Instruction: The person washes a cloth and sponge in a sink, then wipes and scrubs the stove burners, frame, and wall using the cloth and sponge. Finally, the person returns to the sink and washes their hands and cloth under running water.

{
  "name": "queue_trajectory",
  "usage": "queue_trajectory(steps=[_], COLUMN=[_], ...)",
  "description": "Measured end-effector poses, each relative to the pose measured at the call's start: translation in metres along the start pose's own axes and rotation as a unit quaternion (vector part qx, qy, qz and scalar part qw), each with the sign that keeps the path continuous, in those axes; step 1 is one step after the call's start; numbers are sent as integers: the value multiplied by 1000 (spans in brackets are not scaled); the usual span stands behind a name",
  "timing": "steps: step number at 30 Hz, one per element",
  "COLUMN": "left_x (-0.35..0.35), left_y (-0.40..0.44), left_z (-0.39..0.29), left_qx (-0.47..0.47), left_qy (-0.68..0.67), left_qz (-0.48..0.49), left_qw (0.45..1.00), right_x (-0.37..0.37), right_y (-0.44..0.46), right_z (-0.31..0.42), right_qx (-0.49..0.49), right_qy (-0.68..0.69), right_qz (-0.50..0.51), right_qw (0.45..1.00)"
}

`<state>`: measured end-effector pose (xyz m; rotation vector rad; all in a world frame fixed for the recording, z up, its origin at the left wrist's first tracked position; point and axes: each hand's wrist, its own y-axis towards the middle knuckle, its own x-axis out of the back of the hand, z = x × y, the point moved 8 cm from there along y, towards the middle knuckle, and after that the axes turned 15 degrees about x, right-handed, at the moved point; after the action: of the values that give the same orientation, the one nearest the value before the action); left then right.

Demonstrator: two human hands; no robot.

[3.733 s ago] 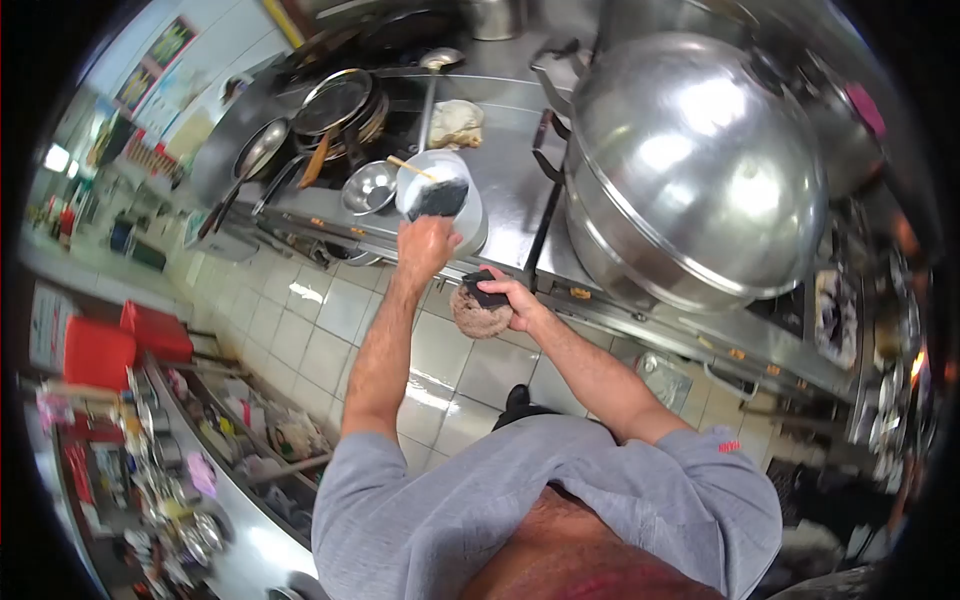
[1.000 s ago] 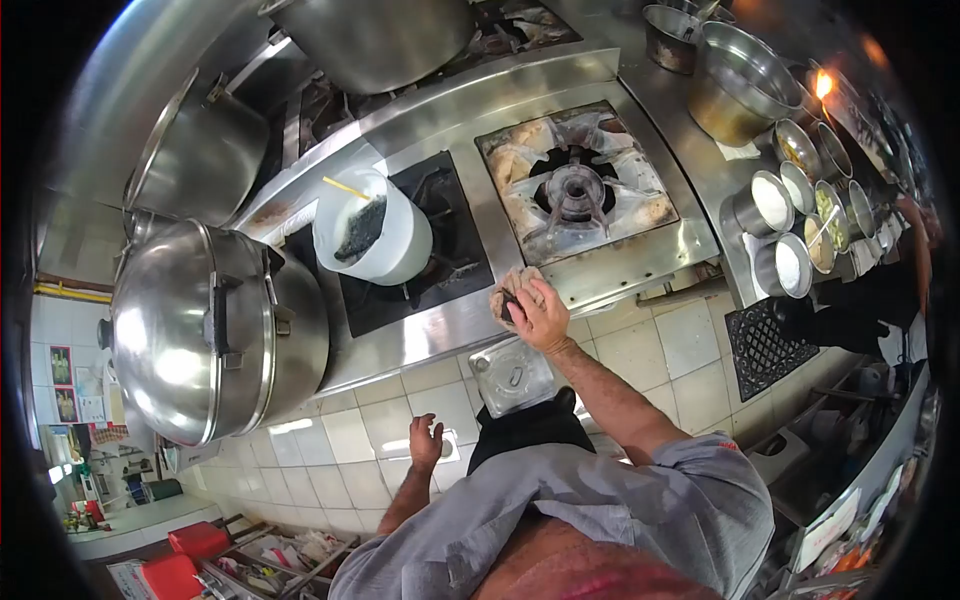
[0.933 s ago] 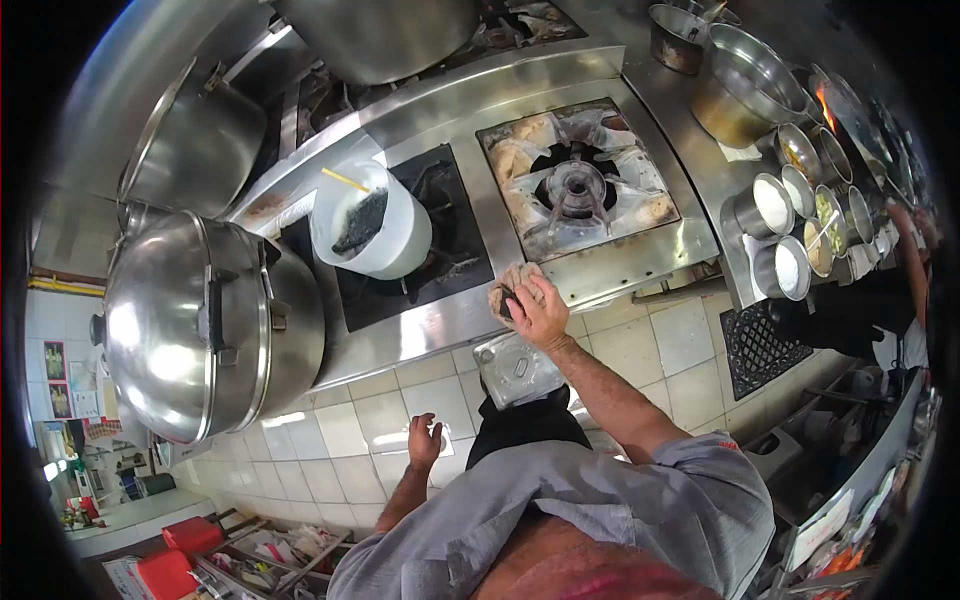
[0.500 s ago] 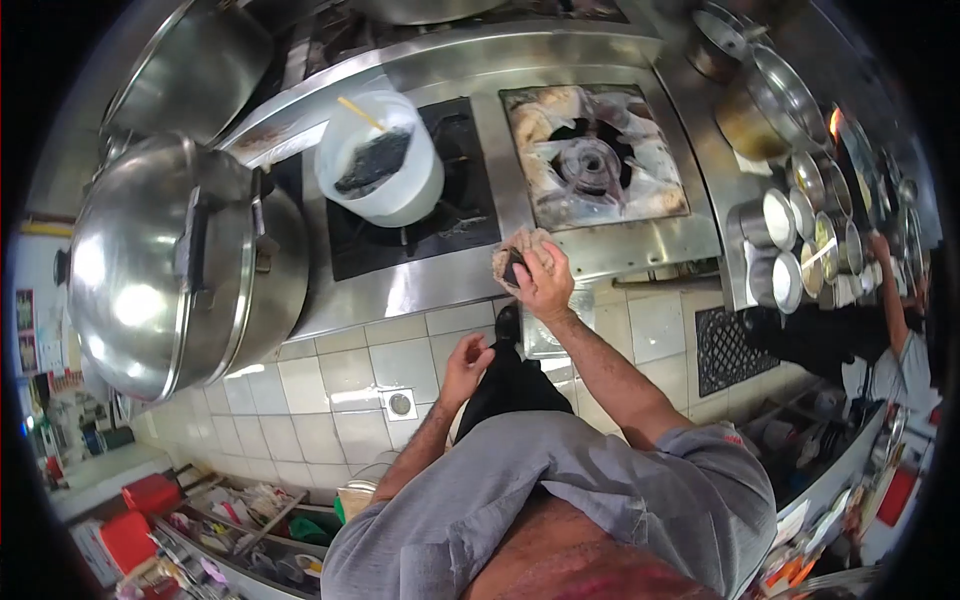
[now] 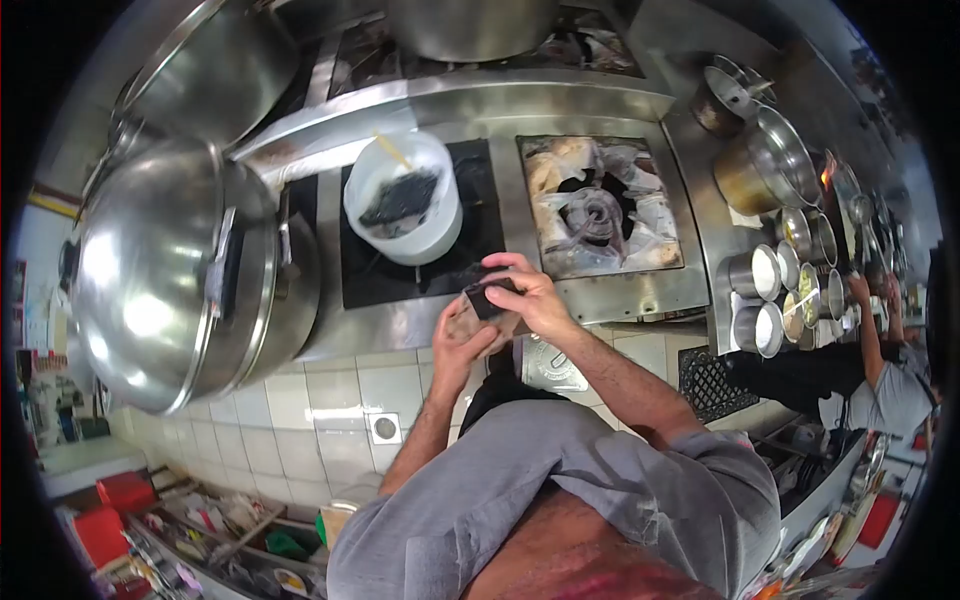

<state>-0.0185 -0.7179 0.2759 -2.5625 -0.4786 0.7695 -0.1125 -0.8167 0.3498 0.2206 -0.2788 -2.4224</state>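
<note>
Both hands meet in front of the stove's front edge. My right hand [image 5: 535, 300] grips a dark pad [image 5: 490, 298] with thumb and fingers. Beneath the pad is a brownish cloth [image 5: 470, 322], and my left hand [image 5: 458, 345] holds it from the left side. A white plastic bucket [image 5: 440, 215] stands on the dark left burner [image 5: 360, 285], with a dark piece of material and a yellowish stick inside. To its right is a stained, foil-covered burner [image 5: 645, 225].
A large domed steel pot [image 5: 150, 270] sits at the left. Behind stands another big pot [image 5: 470, 25]. Metal bowls [image 5: 766, 272] and a deep pot [image 5: 765, 165] line the right counter. Another person [image 5: 870, 380] stands at the far right, near a floor mat [image 5: 710, 385].
My left hand has come up from beside my body and taken hold of the cloth, next to my right hand. The view has shifted, so the stove sits lower in it.
</note>
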Motion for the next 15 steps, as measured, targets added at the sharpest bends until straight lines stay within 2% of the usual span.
queue_trajectory(steps=[1, 3, 4, 6, 7, 8, 9, 11, 12, 13, 14, 15], left_x=[6, 33, 37, 52, 54, 49, 40, 44, 43, 44, 50, 52], left_y=[0, -2, -3, -22, -20, -30, -40, -33, -25, -16, -5, -1], left_z=[-1, -15, -21, -40, -42, -56, -62, -51, -44, -37, -26, -25], left_qx=[-4, -81, -86, -165, -172, -272, -353, -379, -362, -344, -332, -335], left_qy=[5, 108, 112, 166, 167, 361, 535, 562, 593, 620, 629, 629], left_qz=[10, -78, -73, -180, -176, -245, -299, -275, -292, -311, -294, -289], left_qw=[1000, 988, 987, 955, 955, 858, 707, 682, 657, 633, 638, 640], right_x=[4, 9, 9, -12, -26, -42, -59, -86, -91, -100, -105, -106], right_y=[13, 39, 51, 85, 101, 114, 128, 154, 165, 175, 184, 195], right_z=[6, 33, 51, 83, 105, 114, 112, 82, 76, 54, 28, 18], right_qx=[30, 44, 47, 162, 235, 329, 348, 270, 276, 222, 159, 156], right_qy=[-2, -18, -29, -70, -141, -193, -242, -320, -327, -423, -509, -513], right_qz=[-17, -36, -52, 10, 47, 68, 104, 208, 199, 258, 312, 308], right_qw=[999, 998, 997, 984, 961, 922, 899, 884, 882, 839, 786, 786])
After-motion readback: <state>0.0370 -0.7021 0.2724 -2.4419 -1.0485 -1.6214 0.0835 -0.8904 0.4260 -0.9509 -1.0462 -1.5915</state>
